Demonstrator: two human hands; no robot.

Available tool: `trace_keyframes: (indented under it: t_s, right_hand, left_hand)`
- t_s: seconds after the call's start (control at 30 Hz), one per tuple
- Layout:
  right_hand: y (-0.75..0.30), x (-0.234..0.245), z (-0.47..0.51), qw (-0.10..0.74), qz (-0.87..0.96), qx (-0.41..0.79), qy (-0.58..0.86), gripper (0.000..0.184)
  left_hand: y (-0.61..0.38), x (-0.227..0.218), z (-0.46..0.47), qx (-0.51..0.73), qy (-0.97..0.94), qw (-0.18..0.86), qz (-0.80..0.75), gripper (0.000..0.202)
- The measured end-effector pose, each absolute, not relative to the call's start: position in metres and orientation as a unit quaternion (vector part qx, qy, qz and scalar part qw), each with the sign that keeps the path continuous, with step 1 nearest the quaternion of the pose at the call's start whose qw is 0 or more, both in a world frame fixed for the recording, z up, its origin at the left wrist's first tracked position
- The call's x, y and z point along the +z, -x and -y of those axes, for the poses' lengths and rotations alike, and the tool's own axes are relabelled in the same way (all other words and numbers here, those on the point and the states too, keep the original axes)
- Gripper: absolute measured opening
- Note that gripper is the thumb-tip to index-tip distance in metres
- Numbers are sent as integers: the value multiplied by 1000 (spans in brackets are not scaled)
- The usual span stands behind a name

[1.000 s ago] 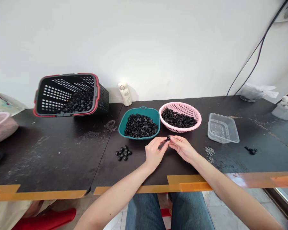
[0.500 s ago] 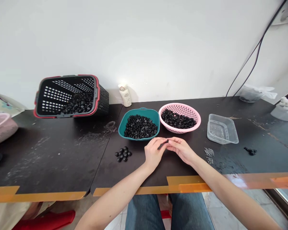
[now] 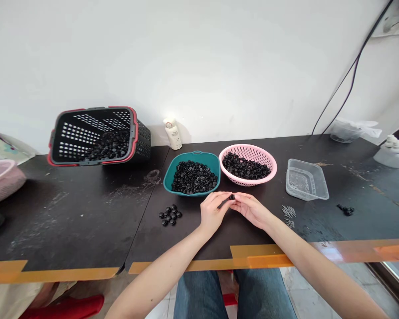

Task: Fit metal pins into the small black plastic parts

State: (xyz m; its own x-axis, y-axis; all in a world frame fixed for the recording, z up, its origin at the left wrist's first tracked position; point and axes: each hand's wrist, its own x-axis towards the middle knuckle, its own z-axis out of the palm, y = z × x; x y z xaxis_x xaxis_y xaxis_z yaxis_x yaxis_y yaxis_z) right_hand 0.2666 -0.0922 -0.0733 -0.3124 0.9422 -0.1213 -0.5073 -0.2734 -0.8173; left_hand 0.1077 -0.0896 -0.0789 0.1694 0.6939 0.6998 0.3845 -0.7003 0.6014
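A small black round part (image 3: 232, 197) is pinched between the fingertips of both hands, a little above the table. My left hand (image 3: 215, 210) is closed on it from the left, and my right hand (image 3: 251, 210) from the right. Just beyond my fingers stand a teal basin (image 3: 166, 180) filled with small black discs (image 3: 193, 177) and a pink perforated basket (image 3: 265, 156) holding black pieces (image 3: 244, 167). To the left of my left hand, several black round caps (image 3: 170, 215) lie in a cluster on the dark table.
Right of my right hand are small metal pins (image 3: 288, 212), a clear plastic tub (image 3: 307, 195) and a small black pile (image 3: 346, 209). A tilted dark basket (image 3: 142, 139) with black pieces stands back left, near a white bottle (image 3: 173, 135). Tape (image 3: 213, 264) covers the table's front edge.
The small black part shows more plainly between my fingertips now. Both hands stay in nearly the same place; the view has shifted slightly.
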Motion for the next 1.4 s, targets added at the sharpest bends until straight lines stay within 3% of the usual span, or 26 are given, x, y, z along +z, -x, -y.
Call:
trace_keyframes:
  t_s: [0.37,0.77,1.4]
  right_hand:
    - [-264,-74,101,568,530,489,396,18]
    - [-269,-70,95,523,414,646,370,16]
    - [-269,-70,95,530,477,574,402,21]
  left_hand:
    - [-107,-76,91,561,-728,139,-368,16]
    - [-108,-76,90,529,-750,140,-372,17]
    - [-107,-76,89,525,-752,112,-382,16]
